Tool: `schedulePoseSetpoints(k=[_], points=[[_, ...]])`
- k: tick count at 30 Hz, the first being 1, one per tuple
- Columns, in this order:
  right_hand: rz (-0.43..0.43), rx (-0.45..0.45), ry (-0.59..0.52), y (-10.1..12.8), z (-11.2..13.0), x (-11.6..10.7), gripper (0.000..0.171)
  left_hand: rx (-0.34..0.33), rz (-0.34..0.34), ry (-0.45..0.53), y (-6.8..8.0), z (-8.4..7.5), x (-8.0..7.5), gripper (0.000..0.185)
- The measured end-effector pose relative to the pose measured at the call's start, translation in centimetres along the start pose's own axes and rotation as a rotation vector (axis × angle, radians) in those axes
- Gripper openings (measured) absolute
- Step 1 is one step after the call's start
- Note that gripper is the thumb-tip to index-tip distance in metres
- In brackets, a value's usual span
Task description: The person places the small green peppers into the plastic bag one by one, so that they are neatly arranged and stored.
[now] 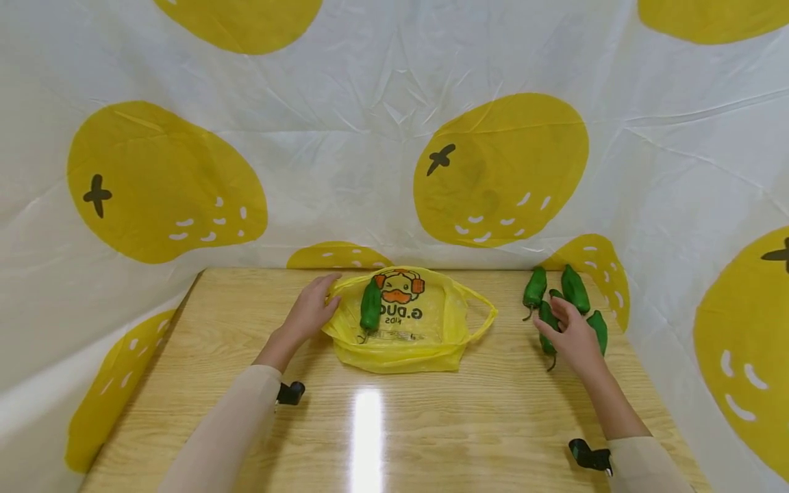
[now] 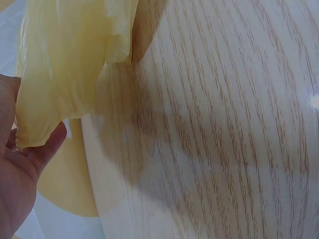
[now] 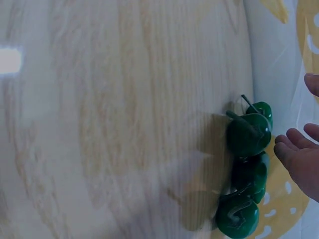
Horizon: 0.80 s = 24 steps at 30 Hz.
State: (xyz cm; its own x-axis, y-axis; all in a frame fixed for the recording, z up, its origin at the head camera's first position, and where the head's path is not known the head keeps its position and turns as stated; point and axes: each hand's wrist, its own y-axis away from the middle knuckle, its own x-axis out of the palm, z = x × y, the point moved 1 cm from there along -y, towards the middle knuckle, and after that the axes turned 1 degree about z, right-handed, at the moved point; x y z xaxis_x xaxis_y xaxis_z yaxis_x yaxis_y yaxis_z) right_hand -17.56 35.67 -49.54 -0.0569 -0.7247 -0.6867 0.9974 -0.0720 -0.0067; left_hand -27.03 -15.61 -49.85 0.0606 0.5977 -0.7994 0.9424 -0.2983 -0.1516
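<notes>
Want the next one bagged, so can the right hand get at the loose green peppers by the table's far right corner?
Probably yes: the right hand hovers over the cluster of green peppers, fingers relaxed, with nothing between them.

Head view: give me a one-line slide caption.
Left hand holds the yellow bag with one pepper on it; right hand reaches over the peppers.

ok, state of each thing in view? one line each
yellow bag: lying flat on the table, one handle held up, the other loose.
pepper on bag: lying on top of the bag, untouched.
pepper cluster: loose on the table, right side.
left hand: pinching the bag's handle.
right hand: open, over the pepper cluster; contact unclear.
table: wooden, glare spot in the middle.
</notes>
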Motion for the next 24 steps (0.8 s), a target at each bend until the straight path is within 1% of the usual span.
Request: schedulePoseSetpoints(k=[4,7,13,16,20,24], points=[[-0.025,-0.006,0.063,0.0,-0.3,0.2,0.081,-0.002,0.001,0.013,0.0,-0.2,0.0,0.053],[-0.034,0.007,0.102,-0.2,-0.5,0.4,0.082,-0.004,0.0,0.019,-0.1,-0.3,0.0,0.053],[-0.01,0.035,0.156,-0.5,-1.1,1.0,0.081,-0.009,-0.003,0.016,-0.1,-0.3,0.0,0.052],[-0.012,0.032,0.174,-0.6,-1.3,1.3,0.078,-0.001,-0.006,0.019,-0.1,-0.4,0.0,0.052],[-0.036,0.022,0.177,-0.5,-1.4,1.7,0.073,0.01,-0.007,0.021,-0.1,-0.4,0.0,0.052],[-0.071,0.014,0.161,-0.4,-1.5,2.1,0.066,-0.011,-0.001,0.015,-0.1,-0.4,0.0,0.052]])
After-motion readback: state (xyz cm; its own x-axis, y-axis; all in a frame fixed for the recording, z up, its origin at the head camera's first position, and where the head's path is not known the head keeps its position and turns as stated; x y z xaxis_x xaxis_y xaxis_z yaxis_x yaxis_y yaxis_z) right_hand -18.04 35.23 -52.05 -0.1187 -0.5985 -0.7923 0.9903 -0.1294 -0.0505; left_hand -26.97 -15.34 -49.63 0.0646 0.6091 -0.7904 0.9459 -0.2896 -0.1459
